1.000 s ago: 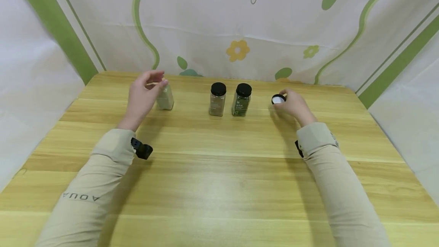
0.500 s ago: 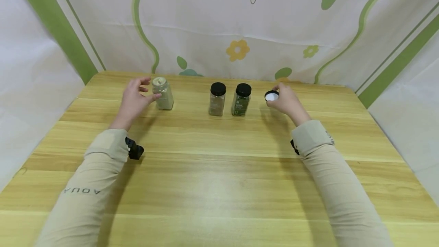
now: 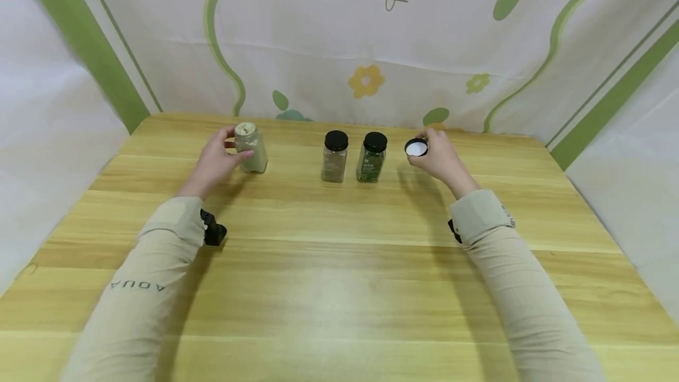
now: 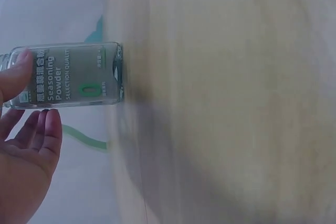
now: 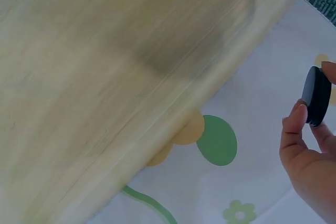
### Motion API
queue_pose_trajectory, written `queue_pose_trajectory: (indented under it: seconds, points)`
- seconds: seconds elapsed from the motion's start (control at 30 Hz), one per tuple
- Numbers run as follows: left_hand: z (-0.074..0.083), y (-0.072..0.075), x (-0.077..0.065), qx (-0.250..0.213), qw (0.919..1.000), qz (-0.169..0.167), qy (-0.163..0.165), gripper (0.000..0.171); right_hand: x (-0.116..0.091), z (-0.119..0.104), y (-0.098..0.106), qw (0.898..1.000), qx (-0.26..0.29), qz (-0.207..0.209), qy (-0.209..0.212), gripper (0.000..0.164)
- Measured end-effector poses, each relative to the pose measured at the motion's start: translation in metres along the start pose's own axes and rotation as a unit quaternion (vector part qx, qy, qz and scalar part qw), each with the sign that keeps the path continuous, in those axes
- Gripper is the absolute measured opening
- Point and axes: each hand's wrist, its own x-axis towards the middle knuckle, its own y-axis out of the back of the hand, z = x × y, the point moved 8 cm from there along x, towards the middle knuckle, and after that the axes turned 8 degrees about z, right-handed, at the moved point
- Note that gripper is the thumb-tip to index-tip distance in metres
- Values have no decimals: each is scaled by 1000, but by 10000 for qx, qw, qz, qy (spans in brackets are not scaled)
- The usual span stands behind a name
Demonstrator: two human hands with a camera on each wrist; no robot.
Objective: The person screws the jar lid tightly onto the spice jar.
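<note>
An uncapped glass jar of seasoning powder (image 3: 254,149) stands upright at the table's back left, its pale contents showing at the mouth. My left hand (image 3: 214,158) is right beside it: the thumb overlaps its front. In the left wrist view, the loosely bent fingers (image 4: 50,129) come up to the jar's side, and the label (image 4: 58,77) faces the camera. To the right, my right hand (image 3: 442,158) pinches a black lid (image 3: 416,147) above the table, white inner side showing. The thumb and fingers hold it by its rim in the right wrist view.
Two black-capped spice jars stand near the back middle, one with brownish contents (image 3: 335,158) and one with green contents (image 3: 372,158). A printed curtain (image 3: 318,28) hangs behind the wooden table (image 3: 329,287).
My left hand has come down from above the jar's mouth to its side, thumb now across its front. The right hand has shifted left with the lid. The jars stay put.
</note>
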Motion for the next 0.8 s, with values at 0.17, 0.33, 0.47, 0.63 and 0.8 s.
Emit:
queue_pose_trajectory:
  seconds: [0.17, 0.33, 0.47, 0.63, 0.8]
  points:
    - [-2, -4, 5, 150, 9996, -241, 91, 73, 2, -4, -1, 9997, 179, -17, 177, 55]
    - [1, -3, 7, 249, 9987, -454, 6, 75, 2, -7, -2, 9996, 209, -133, 118, 57]
    - [2, -2, 6, 273, 9981, -546, 7, 75, 0, -9, -2, 9998, 123, -68, 147, 56]
    - [2, -1, 5, 31, 9986, -520, 118, 71, 0, -8, -3, 9996, 108, -8, 248, 56]
    - [1, -3, 1, -141, 9986, -413, 286, 71, 0, -7, -4, 9996, 100, -36, 252, 58]
